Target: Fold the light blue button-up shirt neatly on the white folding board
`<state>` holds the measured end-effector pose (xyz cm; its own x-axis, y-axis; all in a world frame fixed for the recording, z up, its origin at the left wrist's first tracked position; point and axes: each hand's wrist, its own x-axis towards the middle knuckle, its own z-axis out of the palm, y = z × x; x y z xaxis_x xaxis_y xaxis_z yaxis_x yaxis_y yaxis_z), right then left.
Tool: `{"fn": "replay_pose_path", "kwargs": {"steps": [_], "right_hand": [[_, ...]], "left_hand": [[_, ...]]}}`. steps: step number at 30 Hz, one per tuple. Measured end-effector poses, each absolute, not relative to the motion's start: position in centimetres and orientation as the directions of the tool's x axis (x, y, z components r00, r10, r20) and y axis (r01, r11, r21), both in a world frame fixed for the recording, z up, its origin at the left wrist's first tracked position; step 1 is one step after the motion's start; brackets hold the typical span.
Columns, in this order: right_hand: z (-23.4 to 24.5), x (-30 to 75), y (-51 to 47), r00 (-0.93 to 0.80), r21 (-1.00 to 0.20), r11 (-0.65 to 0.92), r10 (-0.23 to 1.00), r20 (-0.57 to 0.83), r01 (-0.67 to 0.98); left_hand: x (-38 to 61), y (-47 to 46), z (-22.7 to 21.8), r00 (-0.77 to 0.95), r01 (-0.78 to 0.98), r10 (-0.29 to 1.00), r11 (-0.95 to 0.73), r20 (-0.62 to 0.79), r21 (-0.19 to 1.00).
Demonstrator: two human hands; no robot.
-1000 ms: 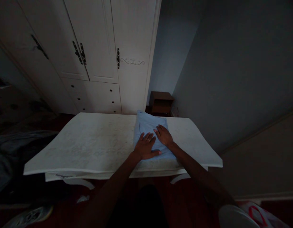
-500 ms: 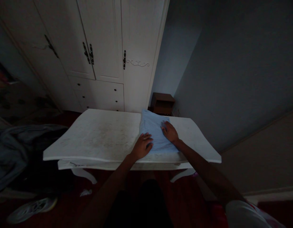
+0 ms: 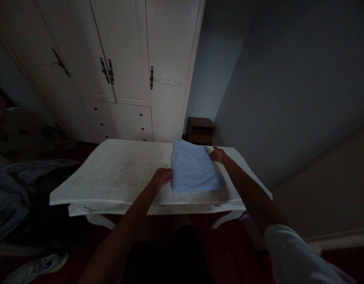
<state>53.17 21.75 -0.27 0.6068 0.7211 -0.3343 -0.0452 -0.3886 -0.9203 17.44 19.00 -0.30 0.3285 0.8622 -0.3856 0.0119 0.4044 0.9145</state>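
Note:
A folded light blue cloth garment (image 3: pixel 196 167) lies flat on the white table (image 3: pixel 119 165), right of its middle. My left hand (image 3: pixel 163 176) is at the garment's left edge, its fingertips meeting the fabric and its fingers stretched out. At the upper right edge is my right hand (image 3: pixel 218 154), open with the fingers extended beside the cloth. I cannot tell whether these fingers touch it.
A white wardrobe (image 3: pixel 125 51) with dark handles stands behind the table. A small brown cabinet (image 3: pixel 200 128) is in the corner by the grey wall (image 3: pixel 291 86). Dark clothing (image 3: pixel 31 181) is heaped at left, above a shoe (image 3: pixel 40 267) on the red floor.
Both hands have moved outward from the top of the garment, the left to its left edge and the right to its right edge. The fabric looks flatter and more fully exposed.

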Motion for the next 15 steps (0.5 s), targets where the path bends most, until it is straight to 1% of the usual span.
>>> {"fn": "replay_pose_path", "kwargs": {"steps": [3,7,11,15], "right_hand": [[0.0,53.4,22.6,0.589,-0.903,-0.423,0.711,-0.384,-0.077],[0.1,53.8,23.9,0.555,-0.889,-0.454,0.727,-0.404,-0.052],[-0.1,53.7,25.1,0.487,-0.889,-0.456,0.788,-0.377,0.048],[-0.4,53.6,26.6,0.46,-0.872,-0.446,0.829,-0.318,0.201]], "left_hand": [[17.6,20.0,0.2,0.322,0.08,0.827,0.461,-0.46,0.884],[18.6,21.2,0.3,0.284,0.204,0.812,0.468,-0.509,0.86],[19.2,21.7,0.3,0.287,0.306,0.821,0.409,-0.493,0.86],[19.4,22.1,0.0,0.28,0.413,0.839,0.333,-0.466,0.848]]}}
